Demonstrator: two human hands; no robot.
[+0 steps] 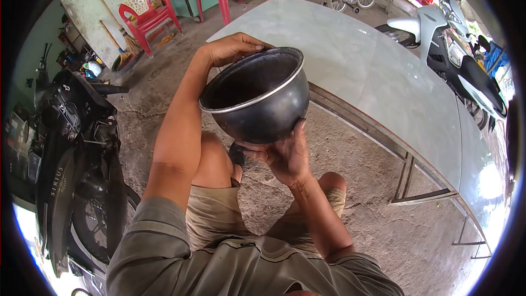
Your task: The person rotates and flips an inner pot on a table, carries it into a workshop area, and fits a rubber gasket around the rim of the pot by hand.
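Black bowl point(263, 118) with a pale rim sits between two bare hands, held up in the air above a rough concrete floor point(274, 186), just beside the near edge of a grey-topped table point(345, 60) in a space lined with motorbikes. The bowl is tilted, its dark mouth angled upward and its rim dipping toward the left forearm.

The left hand point(233, 48) reaches around the far side, its fingers bent close against the bowl near the rim, the tips partly out of sight. The right hand point(285, 156) cups the rounded underside from below, fingers part-open to the width of the curve and thumb pressed up along the wall.

A hold like this looks best served by letting the lower palm bear the weight while the upper hand only steadies and sets the angle. The smooth curve could slip if the supporting palm drifts off-center, so a broad, spread contact beneath and a light, even touch at the rim seem the surer way to turn it.
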